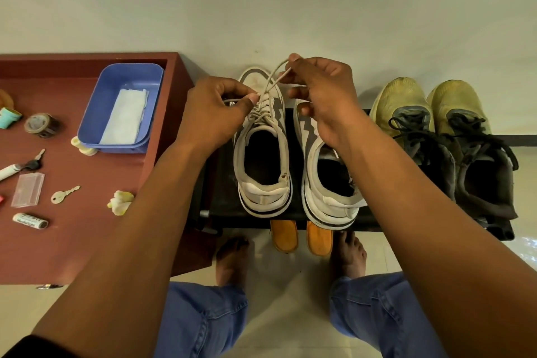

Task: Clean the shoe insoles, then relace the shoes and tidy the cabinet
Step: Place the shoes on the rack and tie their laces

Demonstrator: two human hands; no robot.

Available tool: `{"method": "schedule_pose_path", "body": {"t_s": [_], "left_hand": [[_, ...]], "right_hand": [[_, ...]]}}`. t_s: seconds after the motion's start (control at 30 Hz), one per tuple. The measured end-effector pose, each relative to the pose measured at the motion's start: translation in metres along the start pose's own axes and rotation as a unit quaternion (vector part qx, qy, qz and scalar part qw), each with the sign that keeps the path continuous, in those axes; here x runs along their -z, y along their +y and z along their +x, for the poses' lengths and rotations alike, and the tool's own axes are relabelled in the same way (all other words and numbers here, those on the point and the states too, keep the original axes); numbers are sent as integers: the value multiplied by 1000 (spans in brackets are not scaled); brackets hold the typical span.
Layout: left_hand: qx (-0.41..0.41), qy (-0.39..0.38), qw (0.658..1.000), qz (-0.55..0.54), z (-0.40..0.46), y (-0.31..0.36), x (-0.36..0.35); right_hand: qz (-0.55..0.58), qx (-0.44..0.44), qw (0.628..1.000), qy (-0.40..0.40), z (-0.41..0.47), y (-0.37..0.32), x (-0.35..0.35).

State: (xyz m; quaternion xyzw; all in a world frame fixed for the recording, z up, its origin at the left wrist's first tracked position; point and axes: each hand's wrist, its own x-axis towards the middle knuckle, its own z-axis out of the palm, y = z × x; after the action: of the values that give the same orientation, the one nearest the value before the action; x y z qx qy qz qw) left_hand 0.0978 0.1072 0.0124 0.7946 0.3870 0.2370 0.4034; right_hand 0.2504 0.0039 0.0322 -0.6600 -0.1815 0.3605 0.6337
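Note:
Two white-and-grey sneakers stand toe-to-wall on a black shoe rack (229,206). The left sneaker (261,151) has a pale lace (271,83) threaded up its front. My left hand (216,109) pinches one lace end beside the top eyelets. My right hand (322,94) holds the other lace end raised as a loop above the toe. Part of the right sneaker (325,183) lies under my right hand and wrist. Its front is hidden, so I cannot tell whether it is laced.
A yellow-and-black pair (441,136) with black laces sits at the rack's right. Orange slippers (302,237) poke out below the rack by my bare feet. Left, a red-brown cabinet top (78,229) holds a blue tub (125,107) with a white cloth, keys, tape and small items.

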Motion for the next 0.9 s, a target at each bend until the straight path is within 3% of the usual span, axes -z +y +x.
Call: {"method": "schedule_pose_path", "body": {"t_s": [0.17,0.3,0.37,0.43,0.6,0.9], "left_hand": [[9,-14,1000,18,0,-1,-1],[15,-10,999,31,0,-3,0],[22,-7,999,38,0,-4,2],[25,-3,999,47,0,-5,4],[26,-21,994,105,-3,-9,18],[96,-43,975,198,-9,-25,29]], "right_hand": [[156,-85,983,-50,-2,-7,2],[182,-80,980,-15,3,-5,5],[108,-44,993,19,5,-4,8],[-46,18,998,46,9,0,11],[-386,108,912,83,10,0,18],[-550,108,823,96,8,0,25]]}}
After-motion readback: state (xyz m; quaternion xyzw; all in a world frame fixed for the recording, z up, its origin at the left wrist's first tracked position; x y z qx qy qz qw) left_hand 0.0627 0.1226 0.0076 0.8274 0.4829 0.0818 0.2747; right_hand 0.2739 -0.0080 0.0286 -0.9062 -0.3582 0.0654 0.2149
